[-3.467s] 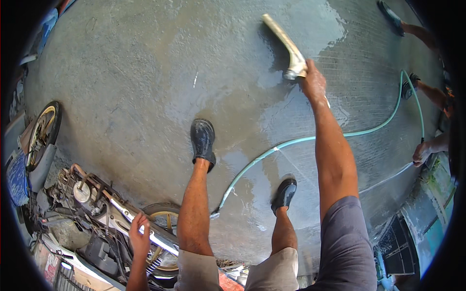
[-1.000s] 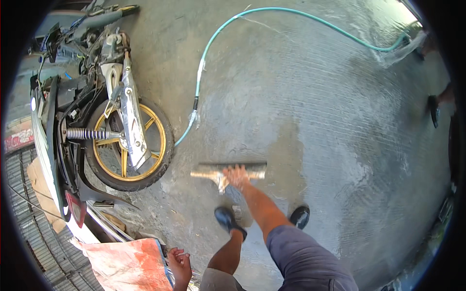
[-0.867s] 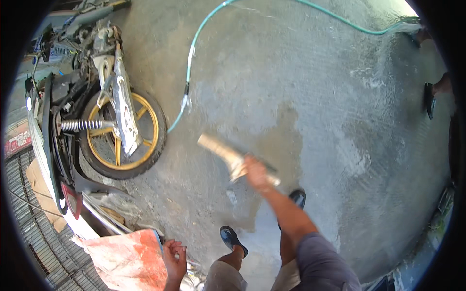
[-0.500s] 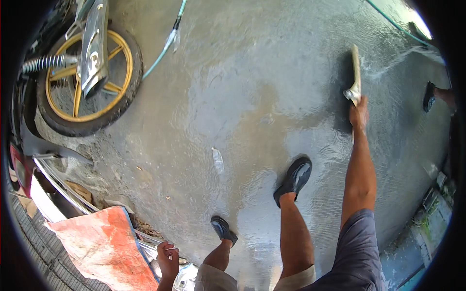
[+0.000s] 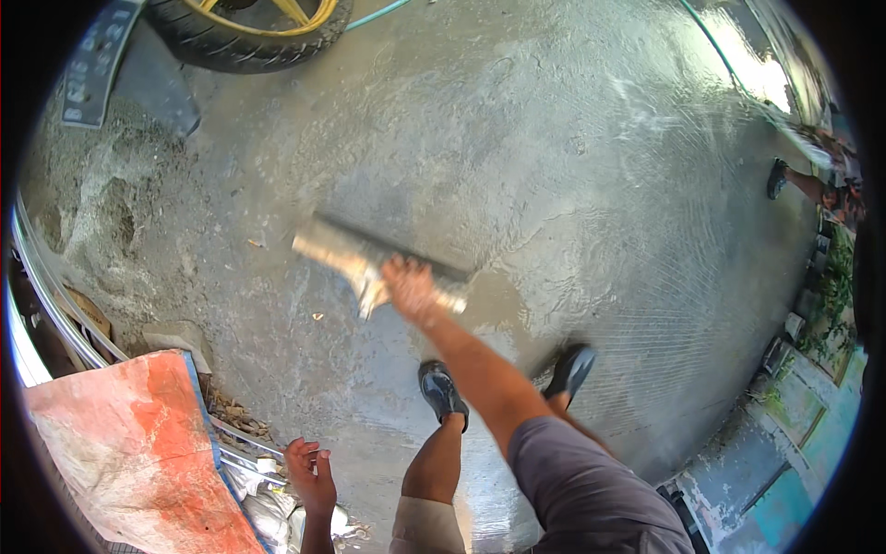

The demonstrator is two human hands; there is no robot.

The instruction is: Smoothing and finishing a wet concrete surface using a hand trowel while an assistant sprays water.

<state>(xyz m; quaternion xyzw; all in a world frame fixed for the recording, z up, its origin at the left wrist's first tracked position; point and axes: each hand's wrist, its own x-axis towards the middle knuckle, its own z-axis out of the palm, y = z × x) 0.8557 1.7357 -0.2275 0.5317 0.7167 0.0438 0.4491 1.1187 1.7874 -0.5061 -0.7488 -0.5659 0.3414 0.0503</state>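
My right hand (image 5: 412, 288) is closed round a floor squeegee (image 5: 325, 253), which has a pale wooden body and a long dark blade. A short whitish stub sticks out from the squeegee's middle on the near side; it carries no long handle. The squeegee is low over the wet concrete floor (image 5: 443, 157), ahead of my feet and slightly blurred; whether its blade touches cannot be made out. At the lower left my left hand (image 5: 312, 473) hangs with its fingers loosely bent and apart, holding nothing, beside an orange tarp (image 5: 138, 443).
A motorcycle wheel (image 5: 258, 37) with yellow spokes stands at the far left, near a licence plate (image 5: 97, 69). A green hose (image 5: 715, 46) runs at the far right. Another person's foot (image 5: 777, 178) is at the right. Rubble (image 5: 235, 414) and plastic bags (image 5: 269, 512) lie by the tarp.
My right hand has swung the squeegee from the far right across to the left and nearer my feet. My view has turned, and the wheel sits higher in it. My left hand's fingers have loosened.
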